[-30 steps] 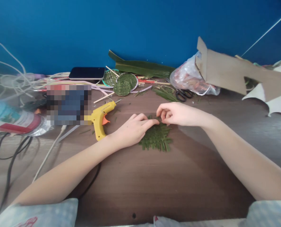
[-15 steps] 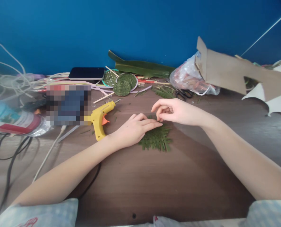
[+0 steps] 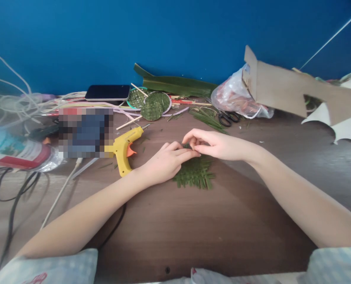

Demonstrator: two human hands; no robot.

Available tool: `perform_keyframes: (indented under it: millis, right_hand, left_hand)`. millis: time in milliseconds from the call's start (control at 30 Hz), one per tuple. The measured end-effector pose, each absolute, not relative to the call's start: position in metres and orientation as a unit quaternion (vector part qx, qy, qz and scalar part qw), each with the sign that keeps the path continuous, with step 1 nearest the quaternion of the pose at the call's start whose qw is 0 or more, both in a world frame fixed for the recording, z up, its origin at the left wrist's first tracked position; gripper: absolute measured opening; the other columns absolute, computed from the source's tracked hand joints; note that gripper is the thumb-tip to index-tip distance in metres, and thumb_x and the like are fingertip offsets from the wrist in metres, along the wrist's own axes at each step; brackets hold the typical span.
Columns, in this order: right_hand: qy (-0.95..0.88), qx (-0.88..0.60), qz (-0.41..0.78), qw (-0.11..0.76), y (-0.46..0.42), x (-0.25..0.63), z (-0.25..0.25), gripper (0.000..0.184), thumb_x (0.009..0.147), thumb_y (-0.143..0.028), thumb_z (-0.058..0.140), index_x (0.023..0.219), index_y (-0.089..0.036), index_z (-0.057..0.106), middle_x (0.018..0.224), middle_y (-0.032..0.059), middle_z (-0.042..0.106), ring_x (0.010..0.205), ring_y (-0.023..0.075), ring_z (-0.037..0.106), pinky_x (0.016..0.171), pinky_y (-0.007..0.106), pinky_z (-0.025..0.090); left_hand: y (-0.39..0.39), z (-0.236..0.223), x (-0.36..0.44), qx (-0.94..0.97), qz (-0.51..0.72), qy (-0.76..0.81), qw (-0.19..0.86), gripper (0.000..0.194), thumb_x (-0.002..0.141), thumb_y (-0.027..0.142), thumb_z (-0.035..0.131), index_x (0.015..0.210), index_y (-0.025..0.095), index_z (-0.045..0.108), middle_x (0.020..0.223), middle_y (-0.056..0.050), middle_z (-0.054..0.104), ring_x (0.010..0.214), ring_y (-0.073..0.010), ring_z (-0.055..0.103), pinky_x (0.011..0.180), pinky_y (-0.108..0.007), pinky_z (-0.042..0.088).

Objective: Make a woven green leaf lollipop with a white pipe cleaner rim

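A small mat woven from green leaf strips (image 3: 194, 175) lies on the brown table, loose strip ends sticking out at its near and right edges. Across its left and far part rests my left hand (image 3: 171, 159), fingers stretched out and pressing it down. My right hand (image 3: 209, 144) is over the far edge of the mat, thumb and fingers curled together close to my left fingertips. Whatever is between those right fingers is hidden. To the left of my left hand lies a yellow glue gun (image 3: 123, 152) with an orange trigger.
Along the blue wall lie a phone (image 3: 107, 92), round woven pieces (image 3: 151, 108), a long green leaf (image 3: 178, 86), scissors (image 3: 229, 118) and a plastic bag (image 3: 233, 94). Cut cardboard (image 3: 281, 86) stands at right. Cables and a bottle (image 3: 15, 148) occupy the left.
My right hand has moved a little left and down, nearer to my left fingertips. Its fingers have drawn in over the mat. My left hand stays almost still.
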State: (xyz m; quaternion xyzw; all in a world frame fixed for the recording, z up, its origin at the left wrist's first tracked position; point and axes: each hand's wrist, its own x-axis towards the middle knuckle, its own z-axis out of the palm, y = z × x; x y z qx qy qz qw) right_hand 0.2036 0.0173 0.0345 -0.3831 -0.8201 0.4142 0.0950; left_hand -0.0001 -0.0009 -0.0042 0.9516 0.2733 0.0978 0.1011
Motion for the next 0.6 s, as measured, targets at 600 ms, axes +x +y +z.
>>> perform_keyframes:
  millis: [600]
  right_hand:
    - [-0.774, -0.38, 0.485, 0.149, 0.023, 0.207, 0.025, 0.017, 0.084, -0.015, 0.039, 0.099, -0.021, 0.045, 0.08, 0.0008, 0.056, 0.077, 0.0167, 0.054, 0.072, 0.031, 0.041]
  left_hand:
    - [-0.002, -0.005, 0.001, 0.943, 0.13, 0.284, 0.111, 0.044, 0.081, 0.0, 0.032, 0.12, 0.015, 0.047, 0.106, -0.009, 0.061, 0.095, -0.0195, 0.049, 0.083, -0.033, 0.041]
